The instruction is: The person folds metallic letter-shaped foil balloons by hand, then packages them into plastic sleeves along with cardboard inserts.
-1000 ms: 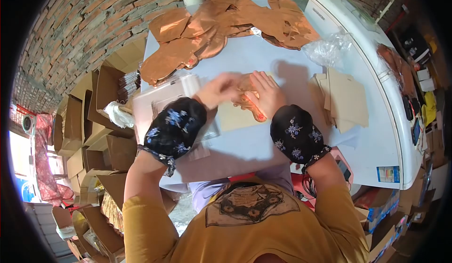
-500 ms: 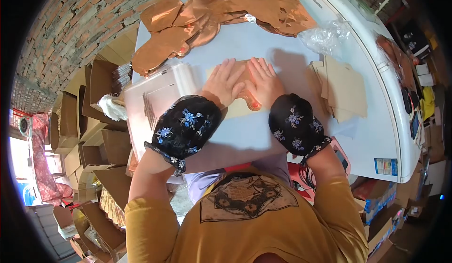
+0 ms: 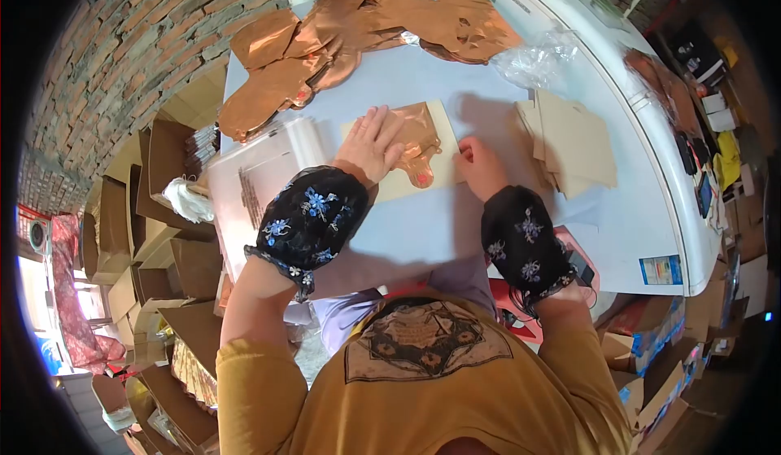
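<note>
A cream card (image 3: 447, 126) lies on the table with a flat, folded copper-coloured foil balloon (image 3: 419, 133) on it. The balloon has a narrow tail with a red mark, pointing toward me. My left hand (image 3: 370, 147) rests flat, fingers stretched out, over the left part of the balloon and card. At the card's right edge is my right hand (image 3: 483, 167), its fingers curled in. What those fingers hold, if anything, is hidden. Black sleeve covers with blue flowers are on both forearms.
More copper foil balloons (image 3: 366, 19) are heaped across the back of the table (image 3: 390, 235). A clear plastic box (image 3: 268, 162) stands on the left. Stacked cream cards (image 3: 573, 142) and crumpled clear plastic (image 3: 537, 60) lie on the right, beside a white fridge (image 3: 651, 211).
My right hand has come off the balloon and moved right to the card's edge, its fingers curling. The left hand stays on the balloon, and more of the foil shows. The view has shifted slightly.
</note>
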Demonstrator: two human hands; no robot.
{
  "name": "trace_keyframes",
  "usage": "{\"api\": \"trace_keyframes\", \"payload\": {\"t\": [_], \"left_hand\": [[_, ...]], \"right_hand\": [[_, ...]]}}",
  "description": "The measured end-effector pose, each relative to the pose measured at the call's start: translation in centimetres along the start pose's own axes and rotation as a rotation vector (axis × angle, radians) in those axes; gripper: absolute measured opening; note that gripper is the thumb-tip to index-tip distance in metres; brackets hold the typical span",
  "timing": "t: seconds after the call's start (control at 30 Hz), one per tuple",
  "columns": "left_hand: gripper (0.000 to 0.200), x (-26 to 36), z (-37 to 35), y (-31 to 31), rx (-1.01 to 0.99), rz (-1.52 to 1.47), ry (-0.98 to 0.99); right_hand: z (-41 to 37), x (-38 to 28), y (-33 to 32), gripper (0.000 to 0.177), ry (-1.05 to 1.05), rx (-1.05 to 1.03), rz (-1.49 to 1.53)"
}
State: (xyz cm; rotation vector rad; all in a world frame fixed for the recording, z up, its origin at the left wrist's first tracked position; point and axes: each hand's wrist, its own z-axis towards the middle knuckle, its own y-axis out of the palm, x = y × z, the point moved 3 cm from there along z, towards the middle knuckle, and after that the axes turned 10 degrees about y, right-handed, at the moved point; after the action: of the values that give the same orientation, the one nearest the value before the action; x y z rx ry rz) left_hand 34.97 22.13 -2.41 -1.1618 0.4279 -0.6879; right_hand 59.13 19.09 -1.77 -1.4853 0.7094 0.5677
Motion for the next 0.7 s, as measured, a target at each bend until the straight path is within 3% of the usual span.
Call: {"api": "trace_keyframes", "payload": {"t": [0.1,0.2,0.27,0.3,0.33,0.37,0.4,0.5,0.67,0.7], "left_hand": [[0.054,-0.1,0.0,0.1,-0.041,0.008,0.002],[0.055,-0.3,0.0,0.2,-0.026,0.028,0.014],[0.054,-0.2,-0.1,0.4,0.005,0.027,0.018],[0.054,-0.2,-0.1,0.4,0.026,0.027,0.024],[0.053,-0.2,-0.1,0.4,0.047,0.025,0.03],[0.053,-0.2,-0.1,0.4,0.042,0.04,0.033],[0.052,-0.2,0.0,0.5,0.04,0.054,0.038],[0.051,-0.2,-0.1,0.7,0.001,0.062,0.037],[0.051,0.1,0.1,0.0,-0.059,0.041,0.022],[0.052,0.1,0.0,0.0,-0.06,0.045,0.024]], "right_hand": [[0.9,2.3,-1.0,0.021,-0.027,-0.128,0.184],[-0.2,3.2,-6.6,0.018,0.044,-0.162,0.105],[-1.4,2.9,-11.9,0.018,-0.016,-0.034,0.166],[-0.6,6.7,-14.1,0.019,-0.14,0.056,0.391],[-3.0,2.8,-17.3,0.016,0.23,0.098,0.37],[-2.2,5.1,-20.3,0.013,0.35,0.113,0.326],[-1.8,6.9,-21.6,0.014,0.279,0.097,0.555],[-0.5,12.9,-24.5,0.02,0.384,0.139,0.584],[-0.8,14.8,-23.3,0.029,0.457,0.261,0.471],[-0.9,14.4,-23.6,0.028,0.371,0.366,0.216]]}}
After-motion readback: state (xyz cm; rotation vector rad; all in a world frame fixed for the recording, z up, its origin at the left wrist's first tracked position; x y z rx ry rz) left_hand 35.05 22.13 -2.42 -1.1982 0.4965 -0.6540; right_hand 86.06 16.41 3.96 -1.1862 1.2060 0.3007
